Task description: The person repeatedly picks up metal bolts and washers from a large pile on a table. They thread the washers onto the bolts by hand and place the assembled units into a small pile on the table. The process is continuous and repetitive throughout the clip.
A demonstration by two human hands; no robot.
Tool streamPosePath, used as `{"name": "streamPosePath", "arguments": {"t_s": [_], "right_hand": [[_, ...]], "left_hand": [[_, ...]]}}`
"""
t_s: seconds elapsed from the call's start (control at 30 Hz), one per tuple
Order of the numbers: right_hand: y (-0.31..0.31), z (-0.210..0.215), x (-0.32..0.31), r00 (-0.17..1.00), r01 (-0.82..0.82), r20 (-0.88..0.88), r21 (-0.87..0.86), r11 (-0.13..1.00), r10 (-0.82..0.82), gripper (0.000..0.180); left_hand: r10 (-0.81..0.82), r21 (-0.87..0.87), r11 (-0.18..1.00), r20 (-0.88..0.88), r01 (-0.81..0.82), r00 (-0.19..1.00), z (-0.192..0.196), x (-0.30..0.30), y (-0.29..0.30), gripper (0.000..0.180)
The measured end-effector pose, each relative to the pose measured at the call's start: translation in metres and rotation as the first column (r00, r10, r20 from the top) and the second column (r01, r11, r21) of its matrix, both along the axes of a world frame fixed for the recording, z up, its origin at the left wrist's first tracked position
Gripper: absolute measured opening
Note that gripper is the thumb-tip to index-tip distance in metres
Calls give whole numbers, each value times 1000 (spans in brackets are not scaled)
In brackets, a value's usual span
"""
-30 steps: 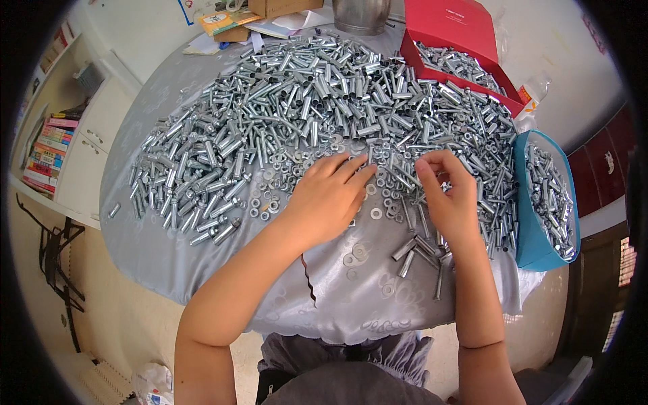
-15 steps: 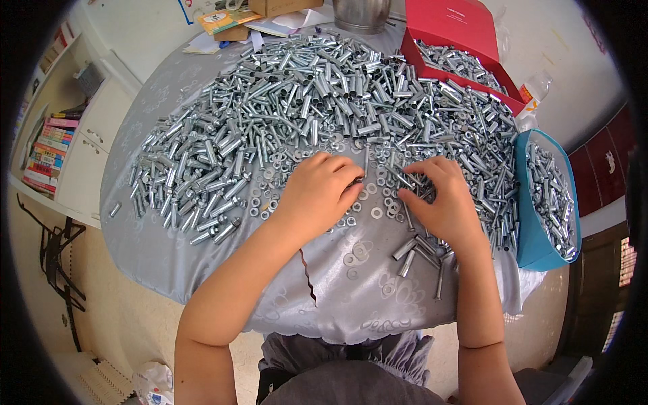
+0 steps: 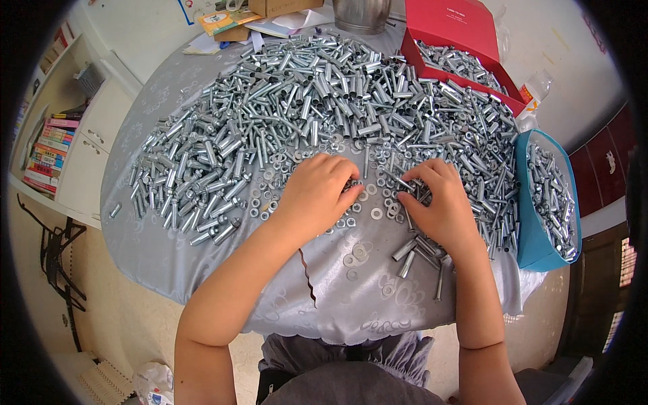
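Near the table's middle, my left hand (image 3: 318, 190) is closed, thumb and fingers pinched around small metal pieces that the fingers mostly hide. My right hand (image 3: 442, 201) curls to the right of it, with a thin metal bolt (image 3: 399, 179) slanting out between thumb and forefinger. Between the hands lie loose flat washers (image 3: 376, 212) and small nuts (image 3: 350, 221). Several metal sleeves (image 3: 405, 262) and a long bolt (image 3: 439, 282) rest just below my right hand. Beyond both hands spreads a large heap of silvery sleeves and bolts (image 3: 317, 84).
Sleeve-and-bolt pieces (image 3: 196, 169) are piled at the left. An open red box (image 3: 432, 70) and a blue fabric bin (image 3: 533, 251), both full of metal parts, stand at the right. A metal bucket (image 3: 361, 17) and papers sit at the back. The grey tablecloth (image 3: 152, 253) has a dark wavy tear.
My right hand's fingers have shifted slightly, and the bolt by its fingertips shows more plainly. My left hand has barely moved, its fingertips turning a little around the small pieces.
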State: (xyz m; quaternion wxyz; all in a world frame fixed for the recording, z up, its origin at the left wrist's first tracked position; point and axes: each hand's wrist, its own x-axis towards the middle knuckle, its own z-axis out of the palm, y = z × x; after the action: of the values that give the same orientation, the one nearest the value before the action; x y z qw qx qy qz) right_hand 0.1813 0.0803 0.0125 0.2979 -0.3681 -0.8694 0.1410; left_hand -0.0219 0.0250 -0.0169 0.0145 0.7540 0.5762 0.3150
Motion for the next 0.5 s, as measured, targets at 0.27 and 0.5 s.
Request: {"name": "streamPosePath", "arguments": {"t_s": [0.27, 0.5], "right_hand": [[1, 0, 2, 1000, -16, 8, -59, 998, 17, 13], [1, -1, 2, 999, -46, -4, -63, 997, 45, 11]], "left_hand": [[99, -23, 995, 67, -98, 993, 9, -13, 2, 16], [335, 136, 934, -19, -330, 942, 1, -33, 5, 25]]}}
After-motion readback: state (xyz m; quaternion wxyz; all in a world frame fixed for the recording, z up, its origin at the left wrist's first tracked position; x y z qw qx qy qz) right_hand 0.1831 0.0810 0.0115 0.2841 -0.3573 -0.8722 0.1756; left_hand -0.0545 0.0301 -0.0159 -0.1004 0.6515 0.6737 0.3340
